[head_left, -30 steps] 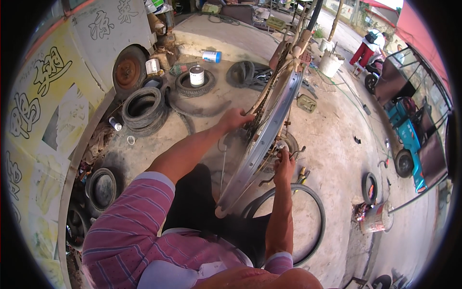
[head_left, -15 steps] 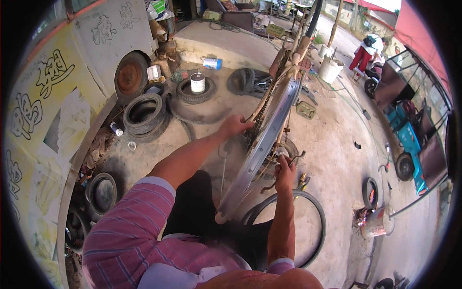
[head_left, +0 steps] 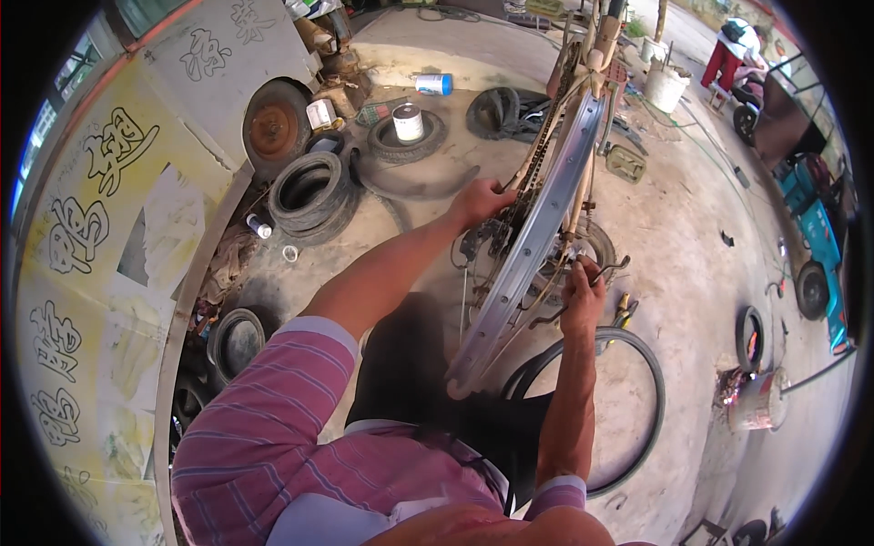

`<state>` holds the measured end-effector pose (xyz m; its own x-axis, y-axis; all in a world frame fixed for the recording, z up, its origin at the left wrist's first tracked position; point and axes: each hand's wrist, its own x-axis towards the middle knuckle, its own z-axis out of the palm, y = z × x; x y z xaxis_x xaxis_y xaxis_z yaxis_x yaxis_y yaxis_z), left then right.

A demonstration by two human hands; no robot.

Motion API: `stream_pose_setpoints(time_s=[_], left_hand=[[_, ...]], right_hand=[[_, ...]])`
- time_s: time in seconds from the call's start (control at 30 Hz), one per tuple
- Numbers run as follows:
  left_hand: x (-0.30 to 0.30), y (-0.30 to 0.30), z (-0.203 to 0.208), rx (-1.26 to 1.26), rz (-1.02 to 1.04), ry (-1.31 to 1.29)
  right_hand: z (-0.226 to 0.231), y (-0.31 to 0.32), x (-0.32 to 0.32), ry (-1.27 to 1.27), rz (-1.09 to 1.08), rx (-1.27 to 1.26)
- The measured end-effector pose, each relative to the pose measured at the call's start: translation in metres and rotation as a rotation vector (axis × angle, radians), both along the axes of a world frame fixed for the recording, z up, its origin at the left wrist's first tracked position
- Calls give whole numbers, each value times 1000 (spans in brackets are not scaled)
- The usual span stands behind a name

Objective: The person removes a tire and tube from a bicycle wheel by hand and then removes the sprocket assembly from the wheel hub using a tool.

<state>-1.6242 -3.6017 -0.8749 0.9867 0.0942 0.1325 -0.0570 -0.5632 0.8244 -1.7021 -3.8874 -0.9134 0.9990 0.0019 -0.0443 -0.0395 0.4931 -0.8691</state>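
A bicycle stands tilted before me, its bare silver wheel rim between my hands. To the left of the rim runs the chain, with the derailleur below it. My left hand is closed beside the chain, near the wheel's hub; what its fingers grip is hidden. On the other side of the wheel, my right hand is closed round a dark, bent metal tool, whose two ends stick out past the fist. A black bicycle tyre lies on the ground under my right forearm.
Stacked tyres lie at left, with a white can standing in another tyre behind them. Pliers with yellow handles rest near my right hand. A white bucket and a bent-over person are at far right, near a blue three-wheeler.
The whole view has swung left, so everything sits further right in it. Both hands keep their places at the wheel, and the tool in my right hand has barely turned.
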Motion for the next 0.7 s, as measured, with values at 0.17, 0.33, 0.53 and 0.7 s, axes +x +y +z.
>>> stream_pose_setpoints(time_s=[0.17,0.33,0.53,0.7], left_hand=[[3,-7,4,33,9,13],[13,2,-7,4,4,-14],[3,-2,1,65,8,-29],[0,-3,4,48,44,40]], right_hand=[[8,-7,12,176,-40,-34],[9,-7,18,223,-12,-190],[-4,-15,15,30,52,-136],[19,-8,8,188,45,-32]])
